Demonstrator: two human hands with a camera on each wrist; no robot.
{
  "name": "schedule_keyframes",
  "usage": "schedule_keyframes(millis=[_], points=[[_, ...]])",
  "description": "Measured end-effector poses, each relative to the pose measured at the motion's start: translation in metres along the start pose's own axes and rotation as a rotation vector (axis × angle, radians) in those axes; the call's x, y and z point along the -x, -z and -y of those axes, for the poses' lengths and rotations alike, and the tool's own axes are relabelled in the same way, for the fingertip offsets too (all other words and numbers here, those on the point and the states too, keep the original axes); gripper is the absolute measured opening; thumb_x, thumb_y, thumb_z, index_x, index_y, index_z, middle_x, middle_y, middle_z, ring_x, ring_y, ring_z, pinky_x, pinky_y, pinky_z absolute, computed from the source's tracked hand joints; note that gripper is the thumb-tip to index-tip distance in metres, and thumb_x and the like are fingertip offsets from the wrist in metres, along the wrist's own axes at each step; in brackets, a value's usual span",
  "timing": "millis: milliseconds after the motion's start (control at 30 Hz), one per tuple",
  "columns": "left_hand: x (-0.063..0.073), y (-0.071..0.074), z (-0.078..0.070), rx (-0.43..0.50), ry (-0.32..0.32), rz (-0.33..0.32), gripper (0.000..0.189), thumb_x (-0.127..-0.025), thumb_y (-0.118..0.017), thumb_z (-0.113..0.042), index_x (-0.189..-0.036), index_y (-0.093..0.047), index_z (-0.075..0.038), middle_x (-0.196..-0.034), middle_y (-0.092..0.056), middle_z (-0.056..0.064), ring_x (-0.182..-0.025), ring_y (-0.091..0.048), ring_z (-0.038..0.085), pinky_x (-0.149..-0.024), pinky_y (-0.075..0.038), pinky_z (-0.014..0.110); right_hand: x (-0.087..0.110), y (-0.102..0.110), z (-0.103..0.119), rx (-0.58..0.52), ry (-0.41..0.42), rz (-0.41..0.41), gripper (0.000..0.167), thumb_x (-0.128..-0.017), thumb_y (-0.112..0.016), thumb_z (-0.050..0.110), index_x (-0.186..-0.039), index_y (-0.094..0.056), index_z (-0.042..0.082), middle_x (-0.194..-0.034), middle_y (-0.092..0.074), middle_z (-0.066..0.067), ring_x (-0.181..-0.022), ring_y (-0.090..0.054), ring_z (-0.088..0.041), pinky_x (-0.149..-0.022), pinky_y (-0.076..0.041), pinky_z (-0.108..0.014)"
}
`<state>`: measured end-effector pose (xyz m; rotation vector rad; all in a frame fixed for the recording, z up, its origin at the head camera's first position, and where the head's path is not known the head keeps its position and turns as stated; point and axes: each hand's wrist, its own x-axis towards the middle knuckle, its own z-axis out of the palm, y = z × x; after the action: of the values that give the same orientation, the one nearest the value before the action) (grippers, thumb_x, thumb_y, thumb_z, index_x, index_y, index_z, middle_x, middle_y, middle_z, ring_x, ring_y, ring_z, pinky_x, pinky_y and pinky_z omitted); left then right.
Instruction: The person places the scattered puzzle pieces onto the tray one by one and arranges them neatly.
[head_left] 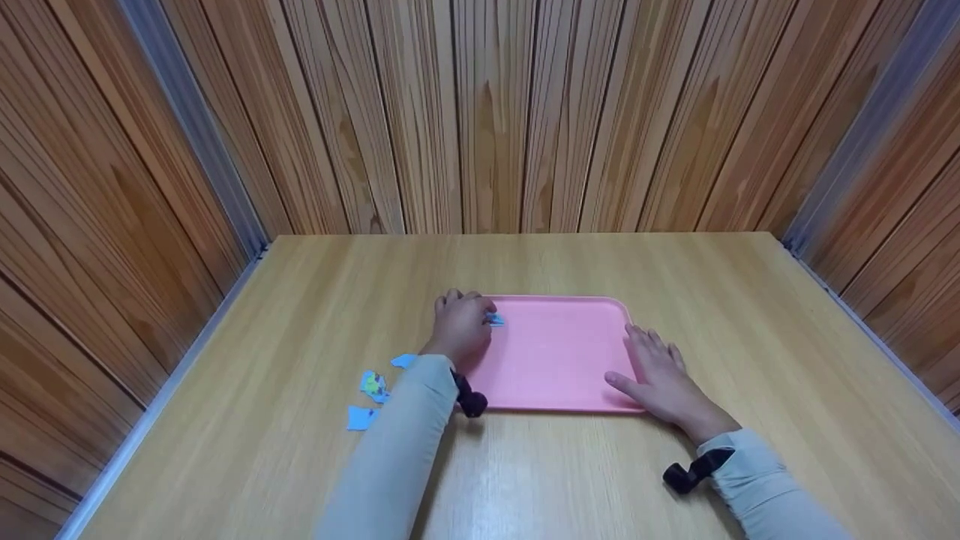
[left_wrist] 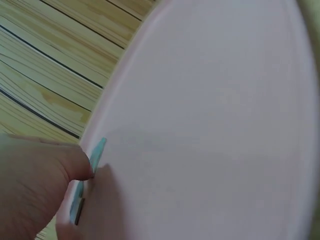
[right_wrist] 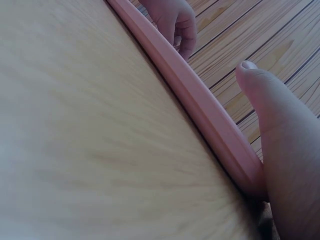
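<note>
A pink tray (head_left: 559,352) lies on the table. At its far left corner my left hand (head_left: 461,324) pinches a thin blue puzzle piece (head_left: 495,319) just inside the rim. In the left wrist view the thumb meets the edge of this puzzle piece (left_wrist: 98,153), and a brown-edged bit shows below it; the other fingers are hidden. My right hand (head_left: 664,379) rests at the tray's right rim with its fingers straight and the thumb spread over the near right corner. The tray's outer wall (right_wrist: 200,107) runs beside that thumb in the right wrist view.
Left of the tray, beside my left forearm, lie several loose pieces: a plain blue one (head_left: 362,418), a blue one with green and yellow print (head_left: 373,385), and another blue one (head_left: 403,361) partly behind the sleeve. Wood-panelled walls (head_left: 495,112) enclose the table's back and sides.
</note>
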<state>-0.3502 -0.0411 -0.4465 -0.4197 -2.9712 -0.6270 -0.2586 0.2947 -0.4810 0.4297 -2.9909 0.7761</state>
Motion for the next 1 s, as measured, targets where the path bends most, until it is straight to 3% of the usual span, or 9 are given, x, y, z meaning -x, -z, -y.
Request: schedule_keyframes(millis=[167,500,567,767,1000], points=[[0.009,0.007,0.008,0.022,-0.001,-0.028,0.026,-0.094,-0.069,-0.017,-0.119,-0.072,-0.02,-0.129,-0.064,-0.001,-0.122,-0.045,0.027,-0.113,-0.022,0.051,0.001,0.002,-0.001,-0.003,-0.001,0.001,0.099,-0.096,-0.054,0.061,-0.161,-0.008,0.002,-0.165,-0.012,-0.026,-0.152,-0.001,-0.047,-0.117,0.005,-0.063],[0.022,0.013,0.016,0.14,0.13,-0.071,0.028,-0.092,-0.071,-0.02,-0.121,-0.072,-0.022,-0.137,-0.058,-0.001,-0.133,-0.035,0.029,-0.113,-0.021,0.051,0.001,0.007,-0.007,0.004,-0.001,-0.001,0.099,-0.096,-0.054,0.06,-0.161,-0.007,0.002,-0.165,-0.011,-0.027,-0.151,0.0,-0.048,-0.116,0.005,-0.064],[0.022,0.012,0.016,0.116,0.094,-0.067,0.029,-0.093,-0.07,-0.022,-0.122,-0.072,-0.021,-0.136,-0.059,-0.002,-0.131,-0.036,0.028,-0.113,-0.021,0.05,0.001,0.007,-0.007,-0.004,-0.001,0.003,0.099,-0.096,-0.054,0.06,-0.161,-0.007,0.002,-0.165,-0.011,-0.026,-0.152,0.0,-0.048,-0.117,0.005,-0.064],[0.027,0.002,0.011,-0.04,-0.133,-0.088,0.029,-0.095,-0.065,-0.026,-0.121,-0.074,-0.015,-0.127,-0.064,0.001,-0.121,-0.046,0.03,-0.11,-0.024,0.053,0.0,0.001,-0.003,-0.012,0.008,-0.007,0.098,-0.096,-0.055,0.058,-0.161,-0.009,0.001,-0.165,-0.014,-0.027,-0.151,-0.002,-0.048,-0.117,0.004,-0.064],[0.036,-0.005,0.001,-0.142,-0.146,-0.005,0.031,-0.097,-0.058,-0.029,-0.121,-0.074,-0.016,-0.133,-0.062,0.003,-0.132,-0.04,0.033,-0.114,-0.02,0.056,-0.001,-0.001,0.0,-0.008,0.02,-0.014,0.097,-0.096,-0.056,0.057,-0.16,-0.01,0.0,-0.164,-0.015,-0.027,-0.151,-0.003,-0.049,-0.116,0.004,-0.064]])
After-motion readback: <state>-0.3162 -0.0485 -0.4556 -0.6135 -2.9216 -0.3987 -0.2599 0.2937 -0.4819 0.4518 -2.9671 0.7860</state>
